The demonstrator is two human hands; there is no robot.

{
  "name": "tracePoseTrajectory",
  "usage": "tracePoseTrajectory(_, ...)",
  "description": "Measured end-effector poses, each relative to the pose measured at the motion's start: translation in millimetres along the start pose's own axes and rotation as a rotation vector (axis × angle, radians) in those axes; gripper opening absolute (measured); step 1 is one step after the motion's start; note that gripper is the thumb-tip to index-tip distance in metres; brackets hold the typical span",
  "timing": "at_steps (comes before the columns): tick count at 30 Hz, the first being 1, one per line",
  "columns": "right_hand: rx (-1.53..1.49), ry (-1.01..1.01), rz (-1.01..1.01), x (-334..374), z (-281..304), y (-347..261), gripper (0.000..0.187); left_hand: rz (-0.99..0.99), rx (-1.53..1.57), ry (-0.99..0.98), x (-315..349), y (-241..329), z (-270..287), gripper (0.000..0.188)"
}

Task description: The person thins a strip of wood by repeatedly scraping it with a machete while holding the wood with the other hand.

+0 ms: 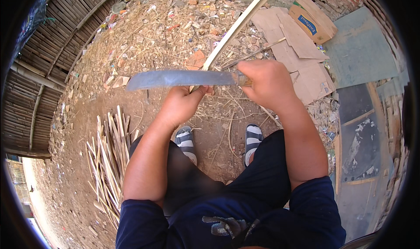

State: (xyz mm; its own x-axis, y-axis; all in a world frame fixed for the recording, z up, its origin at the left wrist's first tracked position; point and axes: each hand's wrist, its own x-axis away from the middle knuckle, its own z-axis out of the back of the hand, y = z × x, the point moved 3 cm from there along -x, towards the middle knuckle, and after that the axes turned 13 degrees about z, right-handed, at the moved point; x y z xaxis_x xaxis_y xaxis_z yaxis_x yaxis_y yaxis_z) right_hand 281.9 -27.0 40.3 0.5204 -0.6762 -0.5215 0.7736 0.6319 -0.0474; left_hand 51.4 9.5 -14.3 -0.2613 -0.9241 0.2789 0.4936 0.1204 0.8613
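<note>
My right hand [267, 83] is closed round the handle of a machete, its long grey blade [183, 79] pointing left. My left hand [183, 103] grips the near end of a long pale bamboo strip [236, 29], which slants away to the upper right and runs out of view at the top. The blade lies across the strip just beyond my left fingers. Whether its edge has bitten into the strip, I cannot tell. Part of the strip's near end is hidden by the blade and my fingers.
A heap of split bamboo strips [109, 157] lies left of my legs. Flattened cardboard [306, 78] and a cardboard box [313, 19] rest at the far right, beside grey-green boards [361, 47]. Brick rubble and straw [144, 43] cover the ground ahead. A bamboo wall [57, 47] stands left.
</note>
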Motion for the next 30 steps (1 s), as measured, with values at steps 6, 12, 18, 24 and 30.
tracePoseTrajectory(6, 0.045, 0.000, -0.003, -1, 0, 3, 0.024, 0.027, 0.031, -0.056, 3, 6, 0, 0.035)
tracePoseTrajectory(12, 0.053, 0.053, 0.051, -2, -5, -2, 0.024, 0.047, 0.027, -0.010, 5, 3, -6, 0.032)
tracePoseTrajectory(18, 0.090, 0.088, -0.154, 1, -3, 22, 0.030, 0.162, 0.035, -0.050, -1, -10, 0, 0.037)
tracePoseTrajectory(24, 0.119, 0.184, -0.302, 20, 16, 55, 0.019, 0.244, -0.046, -0.069, -1, -5, -1, 0.040)
tracePoseTrajectory(30, 0.054, 0.039, -0.086, 8, 3, 20, 0.022, 0.179, -0.052, -0.056, -3, -7, -5, 0.041)
